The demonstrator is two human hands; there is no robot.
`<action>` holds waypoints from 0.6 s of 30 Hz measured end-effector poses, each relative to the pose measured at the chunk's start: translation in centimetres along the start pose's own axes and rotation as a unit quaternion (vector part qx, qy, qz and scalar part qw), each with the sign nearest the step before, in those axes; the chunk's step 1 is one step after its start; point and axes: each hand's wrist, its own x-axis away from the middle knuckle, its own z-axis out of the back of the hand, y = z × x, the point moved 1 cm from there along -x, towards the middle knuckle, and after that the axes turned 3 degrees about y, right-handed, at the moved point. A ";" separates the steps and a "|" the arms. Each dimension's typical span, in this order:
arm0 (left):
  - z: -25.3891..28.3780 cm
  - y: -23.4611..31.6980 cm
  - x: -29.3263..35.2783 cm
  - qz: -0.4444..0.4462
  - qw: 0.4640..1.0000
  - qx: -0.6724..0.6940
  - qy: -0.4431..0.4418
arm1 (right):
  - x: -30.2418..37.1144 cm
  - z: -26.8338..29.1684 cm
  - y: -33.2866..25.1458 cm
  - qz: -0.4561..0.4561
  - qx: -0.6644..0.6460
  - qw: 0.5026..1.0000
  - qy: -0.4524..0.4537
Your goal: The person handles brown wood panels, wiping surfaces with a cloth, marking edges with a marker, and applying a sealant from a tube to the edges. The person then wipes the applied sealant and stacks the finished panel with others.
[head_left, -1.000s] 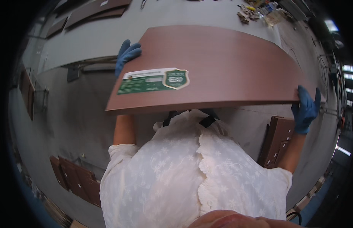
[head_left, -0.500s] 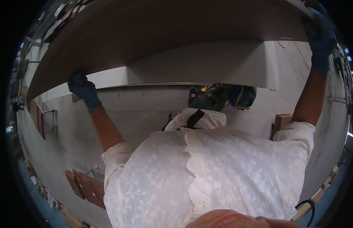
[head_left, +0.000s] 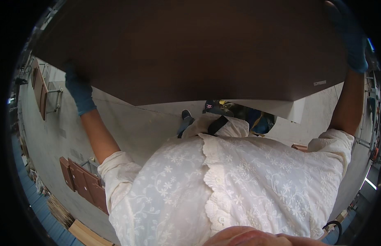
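Observation:
A large dark brown panel (head_left: pixel 198 53) spans the upper part of the view, its broad face toward me and a small pale label (head_left: pixel 319 83) near its lower right corner. My left hand (head_left: pixel 79 90), in a blue glove, grips the panel's lower left edge; its fingertips are lost in shadow. At the upper right, my right hand (head_left: pixel 349 39), gloved the same way, holds the panel's right edge, with part of the fingers dark and hard to make out. Below the panel's lower edge, a pale board or table surface (head_left: pixel 276 108) shows partly.
Reddish-brown panels lean on a metal rack (head_left: pixel 82 176) at the lower left, and more stand at the far left (head_left: pixel 39 90). Bundled dark material with blue and yellow (head_left: pixel 256 119) lies by my feet on the grey floor (head_left: pixel 129 127). A tan board (head_left: pixel 86 233) sits at the bottom left.
The panel has tilted and come lower toward me, so its face now covers most of the pale surface beneath. Both hands moved with it, and a second shoe has come into view.

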 end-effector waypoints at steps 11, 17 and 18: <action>-2.3 -3.3 -2.1 -0.125 0.943 -0.289 -0.104 | 0.2 -7.3 6.9 -0.034 0.062 0.984 -0.162; -3.6 -6.0 -4.3 -0.043 0.988 -0.090 -0.114 | -1.4 -8.3 3.5 0.006 0.024 1.000 -0.004; -3.0 -7.2 -3.6 -0.017 0.995 -0.081 -0.054 | -1.6 -8.5 3.2 0.006 0.040 0.999 -0.009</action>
